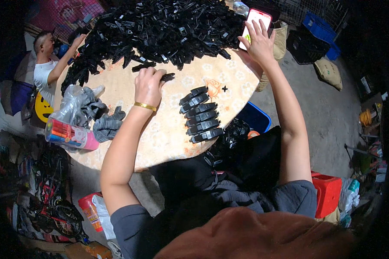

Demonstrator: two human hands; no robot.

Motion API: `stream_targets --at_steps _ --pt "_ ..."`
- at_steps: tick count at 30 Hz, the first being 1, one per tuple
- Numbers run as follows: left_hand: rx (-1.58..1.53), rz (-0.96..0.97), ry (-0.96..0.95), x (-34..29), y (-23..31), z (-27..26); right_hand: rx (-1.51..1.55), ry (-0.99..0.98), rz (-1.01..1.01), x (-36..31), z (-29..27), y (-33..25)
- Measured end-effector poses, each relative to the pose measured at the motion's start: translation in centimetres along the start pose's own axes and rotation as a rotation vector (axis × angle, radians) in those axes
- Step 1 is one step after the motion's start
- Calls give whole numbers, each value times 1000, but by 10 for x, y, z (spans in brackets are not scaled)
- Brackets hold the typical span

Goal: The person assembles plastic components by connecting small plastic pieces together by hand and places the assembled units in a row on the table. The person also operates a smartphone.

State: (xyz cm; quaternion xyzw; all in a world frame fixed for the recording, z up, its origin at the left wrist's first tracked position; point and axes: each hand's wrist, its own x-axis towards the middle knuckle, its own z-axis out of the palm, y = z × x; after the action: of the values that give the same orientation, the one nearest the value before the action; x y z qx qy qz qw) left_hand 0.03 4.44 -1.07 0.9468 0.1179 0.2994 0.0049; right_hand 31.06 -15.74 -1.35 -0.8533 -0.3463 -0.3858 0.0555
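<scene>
My left hand (pixel 148 87) is closed round a black plastic part (pixel 168 77), whose end juts out to the right of the fingers. It rests on the table just in front of a large heap of black plastic parts (pixel 164 30). My right hand (pixel 261 43) reaches to the far right, fingers spread over the lit screen of a phone (pixel 258 15) and holding nothing. Between my arms, several black clip-like pieces (pixel 202 117) lie in a neat column. A small black cross-shaped bit (pixel 224 89) sits beside them.
A flowered cloth covers the rounded table (pixel 173 134). At its left are grey gloves (pixel 109 125), a clear plastic bag (pixel 72 103) and a tub of coloured pens (pixel 69 134). Another person (pixel 47 69) reaches toward the heap. A blue bin (pixel 257 115) stands below the right edge.
</scene>
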Motion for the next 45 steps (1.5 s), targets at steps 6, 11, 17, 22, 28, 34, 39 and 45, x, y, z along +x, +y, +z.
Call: stream_targets --at_steps 6,11,17,22,28,34,39,45 --pt "-357 -8 -62 1 22 -10 166 216 -55 0 -7 -3" --pt "-660 -88 -324 -2 31 -16 508 216 -305 -6 -34 -38" --pt "-491 -93 -163 -4 21 -4 338 -387 -92 -8 -46 -62" --pt "-435 -74 -239 -5 18 -11 380 -262 -198 -11 -37 -54" --pt "-458 -155 -281 -4 23 -7 503 -173 -228 -14 -37 -65" --pt "-472 -140 -236 -3 27 -6 550 -117 -359 -8 -28 -82" --pt "-435 -146 -190 -5 29 -6 471 -121 -401 -5 -33 -85" --pt "-336 -142 -74 -5 35 -4 430 110 -462 -7 -40 -86"
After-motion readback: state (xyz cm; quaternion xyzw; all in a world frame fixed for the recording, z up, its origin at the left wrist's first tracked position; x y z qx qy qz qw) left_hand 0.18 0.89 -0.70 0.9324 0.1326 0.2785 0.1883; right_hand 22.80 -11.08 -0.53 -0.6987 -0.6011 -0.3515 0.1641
